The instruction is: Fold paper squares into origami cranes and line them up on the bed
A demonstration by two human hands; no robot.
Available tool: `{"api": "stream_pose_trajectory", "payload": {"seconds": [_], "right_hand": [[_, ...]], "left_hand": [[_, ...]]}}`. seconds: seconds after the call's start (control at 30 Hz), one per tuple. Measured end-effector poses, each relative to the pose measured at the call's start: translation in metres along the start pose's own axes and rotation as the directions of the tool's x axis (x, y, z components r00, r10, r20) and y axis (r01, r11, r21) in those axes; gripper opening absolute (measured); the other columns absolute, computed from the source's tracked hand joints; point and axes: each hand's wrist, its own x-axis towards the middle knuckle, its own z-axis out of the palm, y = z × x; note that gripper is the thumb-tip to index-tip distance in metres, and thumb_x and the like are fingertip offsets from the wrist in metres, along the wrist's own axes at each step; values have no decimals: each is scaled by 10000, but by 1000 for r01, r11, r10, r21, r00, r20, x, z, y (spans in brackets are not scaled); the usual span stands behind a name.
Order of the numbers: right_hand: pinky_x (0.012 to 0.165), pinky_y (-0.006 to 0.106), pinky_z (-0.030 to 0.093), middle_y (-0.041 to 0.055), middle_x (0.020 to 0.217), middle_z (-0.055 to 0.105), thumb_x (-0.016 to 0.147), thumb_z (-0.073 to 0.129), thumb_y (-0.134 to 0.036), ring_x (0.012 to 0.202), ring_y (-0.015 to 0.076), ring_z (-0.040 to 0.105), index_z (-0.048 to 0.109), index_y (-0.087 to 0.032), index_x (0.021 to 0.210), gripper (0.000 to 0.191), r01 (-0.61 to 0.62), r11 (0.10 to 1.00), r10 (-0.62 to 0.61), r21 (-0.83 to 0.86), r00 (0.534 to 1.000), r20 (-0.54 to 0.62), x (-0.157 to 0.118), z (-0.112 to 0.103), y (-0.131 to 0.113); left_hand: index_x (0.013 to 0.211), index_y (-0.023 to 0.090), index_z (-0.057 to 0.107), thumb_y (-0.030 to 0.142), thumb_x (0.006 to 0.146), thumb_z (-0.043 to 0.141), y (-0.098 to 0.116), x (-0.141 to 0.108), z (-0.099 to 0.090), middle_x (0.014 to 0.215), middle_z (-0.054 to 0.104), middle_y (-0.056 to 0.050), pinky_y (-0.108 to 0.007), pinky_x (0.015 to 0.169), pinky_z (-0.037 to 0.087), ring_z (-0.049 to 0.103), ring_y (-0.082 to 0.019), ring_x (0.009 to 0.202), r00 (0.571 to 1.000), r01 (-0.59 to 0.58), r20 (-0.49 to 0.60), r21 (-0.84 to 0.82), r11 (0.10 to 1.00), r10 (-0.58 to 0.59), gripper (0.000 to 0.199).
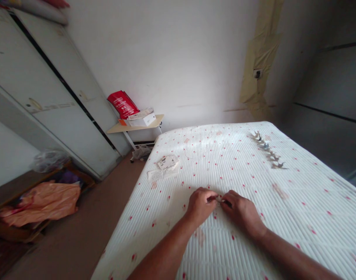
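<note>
Both hands meet above the middle of a white ribbed bed cover (224, 249) with red dots. My left hand (201, 203) is closed in a pinch on a small piece of folded paper (219, 198). From the other side my right hand (239, 210) pinches the same piece, which is mostly hidden by the fingers. A row of several small folded paper figures (267, 147) stands on the cover at the far right. Left of the hands lie a small pile of paper pieces (168, 161) and a printed strip (155, 175).
Beyond the bed's far left corner, a small table (116, 128) carries a red bag (123, 104) and a white box (145, 119). Grey cabinets (49, 97) stand at the left, near an orange plastic bag (46, 204). A wall socket (257, 73) is at the back.
</note>
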Motion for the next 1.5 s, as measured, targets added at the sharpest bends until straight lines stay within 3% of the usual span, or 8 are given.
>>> {"api": "stream_pose_trajectory", "payload": {"seconds": [0.33, 0.53, 0.8, 1.23, 1.5], "right_hand": [[525, 216, 360, 7, 659, 606, 809, 458, -247, 581, 125, 569, 605, -197, 650, 222, -18, 991, 25, 132, 999, -48, 1, -1, 3], [554, 219, 370, 3, 664, 611, 803, 460, -233, 598, 124, 571, 618, -202, 645, 226, -33, 982, 34, 184, 999, -2, 3, -5, 3], [562, 217, 358, -3, 685, 604, 779, 482, -206, 634, 125, 578, 620, -204, 641, 195, -78, 984, 69, 162, 996, 55, 4, -8, 1], [569, 215, 372, 5, 710, 621, 790, 487, -220, 647, 131, 589, 638, -208, 671, 193, -77, 984, 67, 163, 996, 65, 4, -7, 1], [561, 210, 366, 1, 692, 610, 778, 469, -199, 624, 121, 574, 622, -206, 647, 202, -64, 984, 57, 169, 997, 49, 4, -7, 2]], "left_hand": [[699, 191, 680, 170, 681, 596, 2, 7, 2, 711, 671, -1, -231, 638, 407, 573, -132, 682, 997, 37, 69, 28, 999, -39, 89], [691, 189, 661, 156, 699, 563, -2, 8, 3, 689, 653, 3, -233, 648, 395, 565, -135, 695, 996, -5, 84, 47, 999, 1, 104], [636, 189, 627, 83, 671, 533, -2, 7, 2, 661, 623, 12, -234, 655, 393, 543, -135, 693, 996, -65, 67, 50, 997, 62, 146], [684, 188, 668, 141, 662, 602, -1, 10, -1, 681, 628, 7, -232, 682, 399, 554, -137, 721, 990, -98, 99, 20, 995, 96, 83], [631, 176, 650, 152, 667, 575, -2, 11, 3, 642, 622, 18, -220, 623, 388, 547, -123, 656, 998, 18, 68, -10, 1000, -18, 87]]}}
